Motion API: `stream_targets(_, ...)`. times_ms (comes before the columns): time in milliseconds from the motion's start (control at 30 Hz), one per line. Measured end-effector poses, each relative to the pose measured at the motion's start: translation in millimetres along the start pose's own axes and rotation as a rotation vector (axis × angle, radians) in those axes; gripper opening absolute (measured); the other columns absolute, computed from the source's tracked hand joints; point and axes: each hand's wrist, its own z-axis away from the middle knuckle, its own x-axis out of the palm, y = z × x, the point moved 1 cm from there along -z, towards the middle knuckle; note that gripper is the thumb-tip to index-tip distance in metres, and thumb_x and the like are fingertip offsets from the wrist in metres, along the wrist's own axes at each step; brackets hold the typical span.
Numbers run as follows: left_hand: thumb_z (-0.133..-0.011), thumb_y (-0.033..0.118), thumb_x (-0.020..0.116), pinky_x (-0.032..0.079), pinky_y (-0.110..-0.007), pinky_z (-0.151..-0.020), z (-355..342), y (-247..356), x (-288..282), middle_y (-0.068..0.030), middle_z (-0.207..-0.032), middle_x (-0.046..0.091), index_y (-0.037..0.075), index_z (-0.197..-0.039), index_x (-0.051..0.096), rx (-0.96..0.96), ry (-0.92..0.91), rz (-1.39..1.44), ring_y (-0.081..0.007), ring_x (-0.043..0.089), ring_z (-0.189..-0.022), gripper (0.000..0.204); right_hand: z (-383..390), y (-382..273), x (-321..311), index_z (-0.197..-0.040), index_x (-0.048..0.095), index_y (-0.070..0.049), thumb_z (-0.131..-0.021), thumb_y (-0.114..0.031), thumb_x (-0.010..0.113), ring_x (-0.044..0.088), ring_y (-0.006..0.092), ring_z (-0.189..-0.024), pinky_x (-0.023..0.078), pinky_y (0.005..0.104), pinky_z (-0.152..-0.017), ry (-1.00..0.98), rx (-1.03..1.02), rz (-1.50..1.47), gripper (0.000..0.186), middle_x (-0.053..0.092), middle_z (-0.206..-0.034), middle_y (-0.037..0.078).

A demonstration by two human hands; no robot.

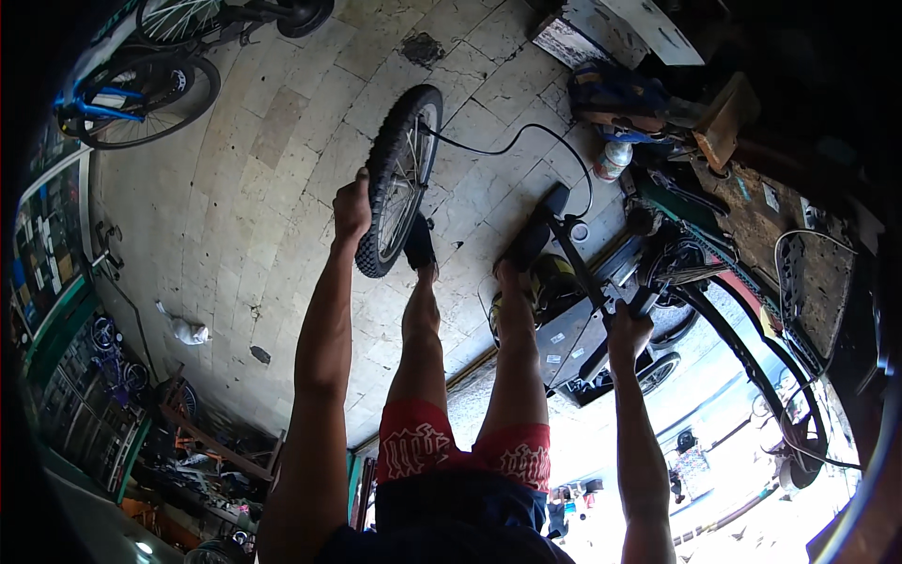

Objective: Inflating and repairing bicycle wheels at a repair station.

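A bicycle wheel point(406, 179) with a knobby black tyre and metal spokes stands upright on the floor, slightly tilted. My left hand point(352, 209) grips its tyre at the left side. A thin black hose point(512, 148) runs from the wheel's rim, curving over to the foot of a black floor pump point(578, 263). My right hand point(628, 335) is closed around the pump's handle. The pump's foot is beside my right shoe point(537, 226); a small round disc point(580, 231) sits there, too small to read.
A blue bicycle point(117, 103) is at the far left. A white crumpled bag point(188, 331) lies on the tiled floor. To the right are a bottle point(613, 162), a cluttered wooden bench point(808, 273) and hanging tyres point(752, 352). Bicycle parts crowd the lower left.
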Motion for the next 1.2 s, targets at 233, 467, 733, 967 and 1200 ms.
stream_targets(233, -0.071, 0.045, 0.076, 0.052, -0.044, -0.067, 106.3, 11.1, 100.6, -0.0169, -0.085, 0.069, 0.005, -0.089, 0.065, 0.343, -0.115, -0.11, -0.0347, 0.067, -0.076, 0.045, 79.1, -58.3, -134.2, -0.072, 0.059, -0.004, -0.081, -0.011, 0.07, 0.044, 0.0111, -0.044, 0.038, 0.0238, -0.044, -0.051, 0.154, -0.331, 0.015, 0.051, -0.055, 0.001)
stream_targets(467, -0.066, 0.033, 0.081, 0.051, -0.043, -0.059, 147.9, -38.7, 228.4, -0.0128, -0.087, 0.057, 0.008, -0.102, 0.062, 0.516, -0.038, -0.439, -0.0308, 0.059, -0.071, 0.048, 95.8, -64.7, -156.8, -0.087, 0.055, -0.008, -0.088, -0.015, 0.065, 0.043, 0.0075, -0.046, 0.042, 0.0215, -0.046, 0.214, 0.141, -0.264, 0.012, 0.049, -0.06, -0.002)
stream_targets(733, -0.063, 0.03, 0.083, 0.047, -0.042, -0.059, 153.9, -88.5, 269.7, -0.0131, -0.091, 0.057, 0.013, -0.091, 0.062, 0.603, -0.01, -0.641, -0.0289, 0.058, -0.077, 0.039, 21.7, -24.4, -103.2, -0.068, 0.055, -0.005, -0.084, -0.018, 0.065, 0.043, 0.0127, -0.047, 0.037, 0.0277, -0.046, 0.092, 0.266, -0.293, 0.023, 0.049, -0.054, 0.002)
stream_targets(967, -0.065, 0.028, 0.083, 0.046, -0.042, -0.063, 144.6, -97.7, 248.8, -0.0104, -0.093, 0.058, 0.015, -0.1, 0.064, 0.585, -0.16, -0.84, -0.0268, 0.057, -0.084, 0.042, 8.8, -5.4, -44.0, -0.072, 0.062, 0.0, -0.081, -0.026, 0.068, 0.045, 0.0181, -0.047, 0.041, 0.0334, -0.046, 0.267, 0.109, -0.005, 0.028, 0.055, -0.056, 0.01)
stream_targets(1200, -0.065, 0.024, 0.083, 0.045, -0.043, -0.063, 138.7, -94.9, 237.9, -0.0098, -0.091, 0.059, 0.015, -0.096, 0.066, 0.531, -0.216, -0.859, -0.0264, 0.057, -0.083, 0.036, -40.8, 39.1, 33.5, -0.072, 0.062, -0.001, -0.082, -0.029, 0.066, 0.045, 0.0185, -0.049, 0.041, 0.0329, -0.048, 0.308, 0.314, 0.108, 0.031, 0.056, -0.059, 0.011)
